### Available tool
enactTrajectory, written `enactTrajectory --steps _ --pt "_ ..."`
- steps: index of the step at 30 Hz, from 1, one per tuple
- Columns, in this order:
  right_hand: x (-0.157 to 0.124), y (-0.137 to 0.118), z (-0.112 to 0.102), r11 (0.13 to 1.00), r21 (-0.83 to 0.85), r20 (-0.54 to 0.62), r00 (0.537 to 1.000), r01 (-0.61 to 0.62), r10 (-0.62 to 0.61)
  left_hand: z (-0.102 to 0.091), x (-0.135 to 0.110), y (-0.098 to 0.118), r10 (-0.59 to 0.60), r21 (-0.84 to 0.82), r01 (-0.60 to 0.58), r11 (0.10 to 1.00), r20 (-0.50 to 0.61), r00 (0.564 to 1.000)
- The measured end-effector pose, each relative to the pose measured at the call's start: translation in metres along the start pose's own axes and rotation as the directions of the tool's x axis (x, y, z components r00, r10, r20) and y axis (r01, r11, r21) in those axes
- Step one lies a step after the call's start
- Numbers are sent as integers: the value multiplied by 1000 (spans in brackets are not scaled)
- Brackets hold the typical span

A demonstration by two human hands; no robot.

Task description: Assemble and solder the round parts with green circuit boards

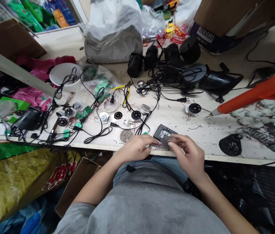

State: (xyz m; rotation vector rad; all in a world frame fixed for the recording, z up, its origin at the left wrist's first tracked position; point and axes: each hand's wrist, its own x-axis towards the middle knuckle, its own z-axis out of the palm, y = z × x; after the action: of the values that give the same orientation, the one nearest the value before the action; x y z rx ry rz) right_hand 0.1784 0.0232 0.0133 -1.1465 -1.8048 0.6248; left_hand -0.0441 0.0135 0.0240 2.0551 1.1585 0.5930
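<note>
Both my hands are at the front edge of the white workbench (195,139). My right hand (186,152) grips a dark rectangular panel (164,133) with several round silver parts on its face, and its fingers cover the lower right corner. My left hand (134,148) reaches toward the panel's left side, and its fingertips pinch something small that I cannot make out. Thin wires show between the hands. A round dish of small metal screws (126,136) sits just beyond my left hand.
Black cables, green circuit boards, black round discs and a yellow-handled pair of pliers (121,87) cover the bench. Black speaker-like housings (172,55) stand behind them. An orange-handled tool (256,91) lies at right. Bags and cardboard boxes surround the bench.
</note>
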Motion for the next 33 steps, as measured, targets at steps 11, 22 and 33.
enactTrajectory --steps 11,22,33 --pt "28 45 13 988 -154 198 979 -13 43 27 -3 9 -111 82 110 990 8 994" --pt "19 48 18 962 -256 167 985 94 -51 32 -2 7 -118 89 116 989 15 993" --pt "16 45 17 924 -271 219 952 270 -214 27 -1 -2 -335 -349 219 911 -318 887"
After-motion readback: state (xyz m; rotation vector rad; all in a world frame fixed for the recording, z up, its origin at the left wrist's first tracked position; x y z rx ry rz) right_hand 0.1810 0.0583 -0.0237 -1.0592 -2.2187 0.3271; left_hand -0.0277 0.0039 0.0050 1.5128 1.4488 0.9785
